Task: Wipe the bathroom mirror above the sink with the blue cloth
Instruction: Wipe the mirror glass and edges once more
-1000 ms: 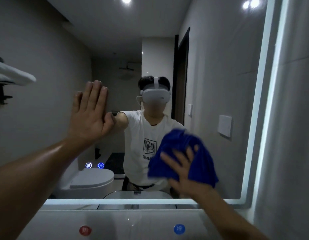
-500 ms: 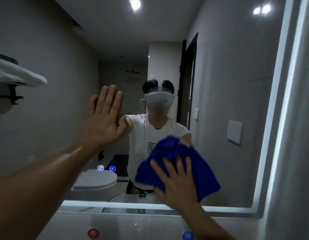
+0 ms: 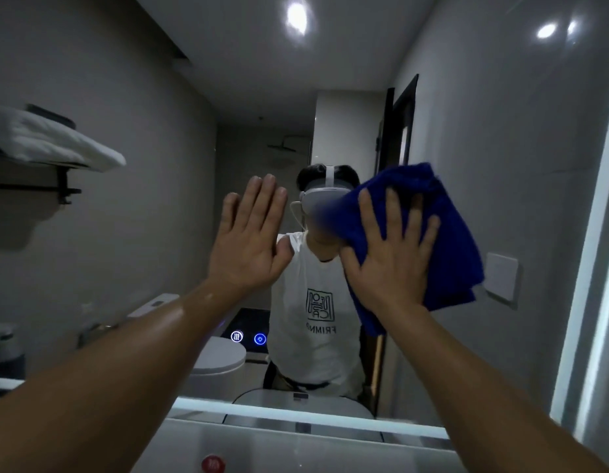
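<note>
Wiping hand: the right hand (image 3: 388,264) lay flat, fingers straight and spread, pressing the blue cloth (image 3: 446,233) against the mirror (image 3: 501,148).
Cloth: it sat bunched on the glass right of centre, spilling past the hand to the right and below.
Bracing hand: the left hand (image 3: 248,244) was flat against the glass, fingers straight and close together, holding nothing.
Glass: two lit round buttons (image 3: 248,337) glowed low down.

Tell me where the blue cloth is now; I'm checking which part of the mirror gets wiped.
Head view: the blue cloth lies against the mirror right of centre, under the flat right hand; the left hand is to its left.
</note>
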The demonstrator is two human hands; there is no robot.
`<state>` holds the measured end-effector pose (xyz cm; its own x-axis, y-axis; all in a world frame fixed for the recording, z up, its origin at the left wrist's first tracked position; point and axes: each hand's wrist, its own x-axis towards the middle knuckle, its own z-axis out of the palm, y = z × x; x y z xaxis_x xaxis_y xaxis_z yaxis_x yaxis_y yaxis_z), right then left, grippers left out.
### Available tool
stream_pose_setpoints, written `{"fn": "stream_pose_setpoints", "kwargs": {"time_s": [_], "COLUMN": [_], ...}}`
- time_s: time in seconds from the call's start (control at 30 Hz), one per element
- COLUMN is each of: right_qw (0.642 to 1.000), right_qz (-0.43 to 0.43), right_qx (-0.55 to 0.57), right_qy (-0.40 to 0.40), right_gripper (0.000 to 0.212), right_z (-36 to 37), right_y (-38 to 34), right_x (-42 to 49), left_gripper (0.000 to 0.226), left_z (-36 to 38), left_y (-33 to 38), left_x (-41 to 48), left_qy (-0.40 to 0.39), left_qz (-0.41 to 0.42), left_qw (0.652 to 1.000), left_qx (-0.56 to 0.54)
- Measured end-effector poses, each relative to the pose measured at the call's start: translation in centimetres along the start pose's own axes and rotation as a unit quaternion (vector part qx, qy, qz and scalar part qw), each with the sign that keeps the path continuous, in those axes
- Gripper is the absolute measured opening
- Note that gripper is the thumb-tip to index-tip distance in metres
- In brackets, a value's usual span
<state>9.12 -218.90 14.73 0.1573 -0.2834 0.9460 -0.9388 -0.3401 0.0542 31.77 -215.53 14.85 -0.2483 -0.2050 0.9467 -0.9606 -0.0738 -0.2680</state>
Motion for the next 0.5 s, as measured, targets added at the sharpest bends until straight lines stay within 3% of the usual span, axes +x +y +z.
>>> {"fn": "stream_pose_setpoints", "kwargs": {"time_s": [0.13, 0.2, 0.3, 0.33, 0.43, 0.5], "right_qw": [0.98, 0.964, 0.951, 0.962, 0.995, 0.998], "right_qz": [-0.193, -0.25, -0.299, -0.267, -0.061, -0.006], "right_qx": [-0.013, 0.012, 0.036, 0.031, 0.064, 0.043], "right_qy": [-0.051, -0.087, -0.07, -0.039, 0.034, 0.034], "right_gripper": [0.08, 0.08, 0.08, 0.08, 0.075, 0.072], "right_z": [2.9, 3.4, 2.8, 2.3, -0.9, -2.6], "right_y": [0.0, 0.7, 1.8, 1.6, -0.4, -1.7], "right_x": [-10.0, -13.4, -9.7, -6.5, 4.7, 9.7], "left_gripper": [0.068, 0.068, 0.068, 0.068, 0.068, 0.066], "left_z": [0.2, 0.2, 0.1, 0.1, 0.0, -0.7], "left_y": [-0.2, -0.1, 0.0, 0.0, 0.0, -0.5], "left_x": [0.0, -0.1, 0.0, 0.0, -0.1, 0.3], "left_qy": [0.003, -0.002, -0.017, -0.022, -0.023, -0.009], "left_qz": [0.002, 0.001, -0.006, -0.009, -0.005, 0.005], "left_qw": [1.0, 1.0, 1.0, 1.0, 1.0, 1.0], "left_qx": [0.01, 0.0, -0.014, -0.014, -0.015, -0.023]}}
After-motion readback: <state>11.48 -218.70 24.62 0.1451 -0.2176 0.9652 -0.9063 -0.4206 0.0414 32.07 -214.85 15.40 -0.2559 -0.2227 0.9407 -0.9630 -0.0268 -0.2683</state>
